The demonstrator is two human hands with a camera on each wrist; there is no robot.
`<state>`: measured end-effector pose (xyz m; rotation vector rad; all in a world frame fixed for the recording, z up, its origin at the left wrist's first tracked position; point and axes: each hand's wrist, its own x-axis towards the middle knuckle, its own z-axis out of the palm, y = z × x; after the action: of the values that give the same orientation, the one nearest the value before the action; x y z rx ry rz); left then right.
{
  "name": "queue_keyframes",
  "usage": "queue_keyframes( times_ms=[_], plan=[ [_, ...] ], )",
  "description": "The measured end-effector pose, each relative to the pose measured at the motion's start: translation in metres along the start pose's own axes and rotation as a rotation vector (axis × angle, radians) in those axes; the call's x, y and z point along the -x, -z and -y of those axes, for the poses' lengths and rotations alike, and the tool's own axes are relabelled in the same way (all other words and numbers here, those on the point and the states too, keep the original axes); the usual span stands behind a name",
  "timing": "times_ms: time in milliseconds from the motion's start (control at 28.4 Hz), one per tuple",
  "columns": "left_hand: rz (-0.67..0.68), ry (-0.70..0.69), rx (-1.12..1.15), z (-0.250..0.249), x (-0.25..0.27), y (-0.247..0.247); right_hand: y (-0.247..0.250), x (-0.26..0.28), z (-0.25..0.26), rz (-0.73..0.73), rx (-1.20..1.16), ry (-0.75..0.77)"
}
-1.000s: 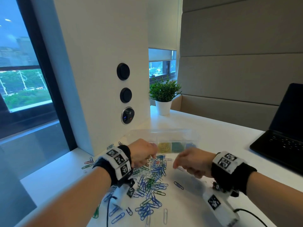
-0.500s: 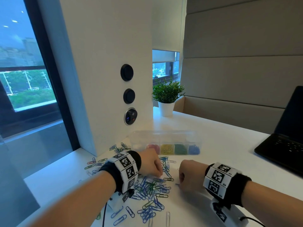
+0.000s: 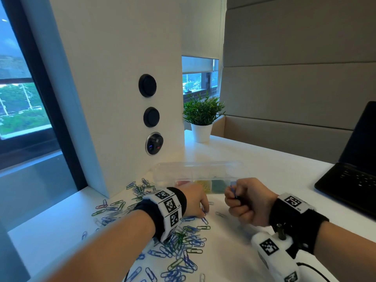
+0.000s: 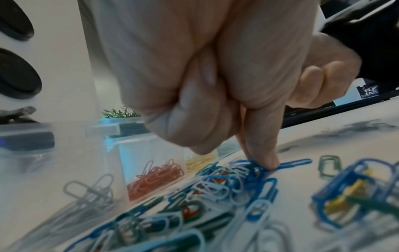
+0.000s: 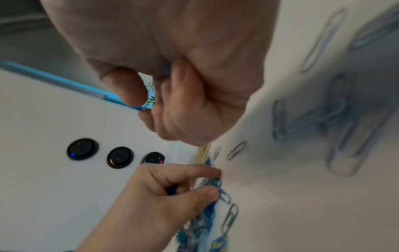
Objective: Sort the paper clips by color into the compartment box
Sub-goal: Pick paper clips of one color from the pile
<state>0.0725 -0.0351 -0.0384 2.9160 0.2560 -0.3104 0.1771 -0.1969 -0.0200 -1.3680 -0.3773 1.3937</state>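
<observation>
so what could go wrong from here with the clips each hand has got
The left hand presses one fingertip on a blue clip at the edge of a tangled pile; dragging it could pull other colours along. The right hand pinches blue clips loosely near the compartment box; one might drop.

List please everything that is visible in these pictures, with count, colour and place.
clips: many, mostly blue, also green, white, some red and yellow; loose on the table.
box: one, clear; behind the hands; red, yellow, green clips sorted in compartments.
table: one, white.
plant: one, green, white pot; far table edge.
laptop: one, black; right.
buttons: two black, one socket below; white pillar.
left hand: forefinger presses a blue clip.
right hand: raised, pinches blue clips.
</observation>
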Motion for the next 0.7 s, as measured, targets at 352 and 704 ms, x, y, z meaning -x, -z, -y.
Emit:
queue_keyframes(
  times_ms=[352, 704],
  plan=[
    [-0.113, 0.099, 0.316, 0.007, -0.001, 0.005, 0.005, -0.007, -0.005, -0.045, -0.059, 0.013],
    [-0.136, 0.437, 0.943, 0.021, 0.02, 0.016, -0.011, -0.026, -0.008, -0.322, 0.971, 0.139]
  ],
)
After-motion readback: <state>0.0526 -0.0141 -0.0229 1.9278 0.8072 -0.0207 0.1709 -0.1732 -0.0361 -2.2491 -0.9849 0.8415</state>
